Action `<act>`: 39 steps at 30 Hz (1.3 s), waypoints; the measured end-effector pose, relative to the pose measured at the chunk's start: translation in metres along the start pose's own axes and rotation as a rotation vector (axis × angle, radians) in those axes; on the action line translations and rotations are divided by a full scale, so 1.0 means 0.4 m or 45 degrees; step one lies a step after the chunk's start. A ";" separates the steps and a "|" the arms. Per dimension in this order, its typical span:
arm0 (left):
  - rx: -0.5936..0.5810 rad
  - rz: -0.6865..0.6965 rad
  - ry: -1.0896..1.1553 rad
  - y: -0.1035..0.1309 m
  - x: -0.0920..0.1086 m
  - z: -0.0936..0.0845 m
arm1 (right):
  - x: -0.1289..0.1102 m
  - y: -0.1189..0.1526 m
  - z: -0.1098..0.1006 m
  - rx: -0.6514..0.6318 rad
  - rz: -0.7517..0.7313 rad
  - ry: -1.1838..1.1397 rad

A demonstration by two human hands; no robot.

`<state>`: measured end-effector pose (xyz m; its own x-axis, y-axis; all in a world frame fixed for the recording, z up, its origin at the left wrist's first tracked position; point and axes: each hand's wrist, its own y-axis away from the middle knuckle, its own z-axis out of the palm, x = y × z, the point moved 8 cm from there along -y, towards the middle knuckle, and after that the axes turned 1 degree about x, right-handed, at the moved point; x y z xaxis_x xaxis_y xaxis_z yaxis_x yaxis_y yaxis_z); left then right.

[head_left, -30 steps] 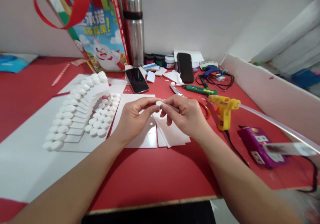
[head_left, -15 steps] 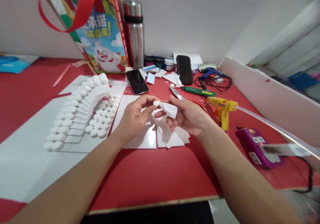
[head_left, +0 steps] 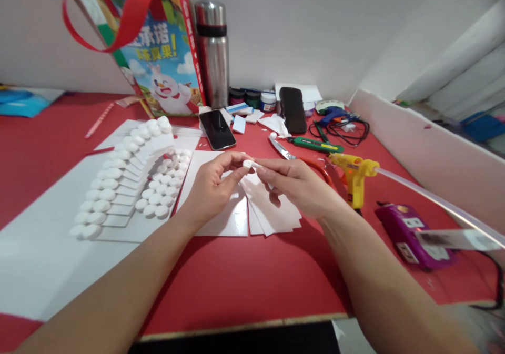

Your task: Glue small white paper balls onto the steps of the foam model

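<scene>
Between my hands is a small white disc (head_left: 248,163) with a strip of white paper trailing from it to the right. The fingertips and thumb of my left hand (head_left: 221,180) pinch the disc. My right hand (head_left: 295,183) has its thumb and fingers closed on the paper strip, most of which they hide. Below the hands lie a white board (head_left: 221,220) and several overlapping white paper pieces (head_left: 272,214). To the left, rows of white discs (head_left: 112,173) stand on stepped white strips, beside a cluster of loose-looking discs (head_left: 161,191).
A yellow glue gun (head_left: 355,178), orange-handled scissors (head_left: 281,148) and a green cutter (head_left: 317,144) lie to the right, with a purple box (head_left: 414,235) beyond. Behind are two phones (head_left: 218,129), a steel flask (head_left: 213,54) and a printed bag (head_left: 165,75).
My right hand has closed its fingers and moved left toward the disc. The paper that flared out wide now shows only as a narrow strip. My left hand keeps its pinch.
</scene>
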<state>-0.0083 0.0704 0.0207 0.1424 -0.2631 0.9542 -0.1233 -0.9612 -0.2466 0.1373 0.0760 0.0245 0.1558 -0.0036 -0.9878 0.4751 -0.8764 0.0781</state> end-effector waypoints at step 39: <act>0.242 0.031 0.074 0.010 0.028 -0.023 | -0.105 0.045 0.021 0.249 -0.772 0.808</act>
<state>-0.0163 0.0643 0.0317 0.0843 -0.2862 0.9545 0.0625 -0.9545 -0.2917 0.1322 0.0563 0.0663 0.4033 0.7019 -0.5870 0.4842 -0.7081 -0.5140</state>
